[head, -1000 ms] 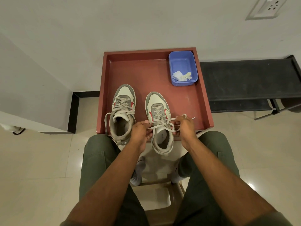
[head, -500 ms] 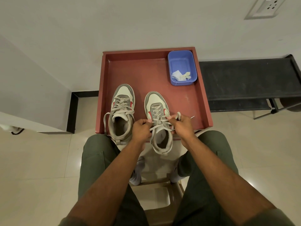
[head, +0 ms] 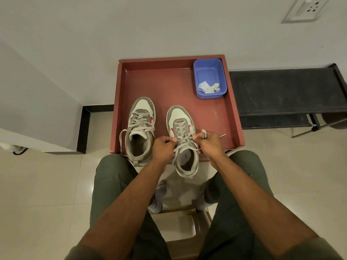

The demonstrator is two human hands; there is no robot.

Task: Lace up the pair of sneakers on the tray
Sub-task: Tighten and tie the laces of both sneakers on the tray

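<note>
1. Your left hand (head: 163, 148) has its fingers (head: 170, 140) curled and pinched on the lace (head: 183, 145) at the left side of the right sneaker (head: 183, 139); the grip sits at the upper eyelets, just above the shoe's opening.
2. Your right hand (head: 209, 144) has its fingers (head: 197, 136) curled round the other run of that lace at the sneaker's right side; a loop of lace stands up above the knuckles, and a loose lace tip (head: 222, 135) lies on the tray floor just right of the hand.
3. Between your two hands the lace crosses over the tongue of the right sneaker; rows nearer the toe are already threaded.
4. The right sneaker stands upright, toe away from you, heel hanging past the near edge of the red tray (head: 169, 87).
5. The left sneaker (head: 140, 128) stands just left of the right sneaker, apart from it, toe away from you; its laces are threaded and one loose loop hangs down its outer side.
6. A blue tub (head: 210, 68) sits in the tray's far right corner, well apart from the right sneaker; it holds pale scraps I cannot identify.
7. A black bench (head: 285, 91) stands to the right of the tray; your knees in green trousers (head: 112, 177) flank the right sneaker's heel.
</note>
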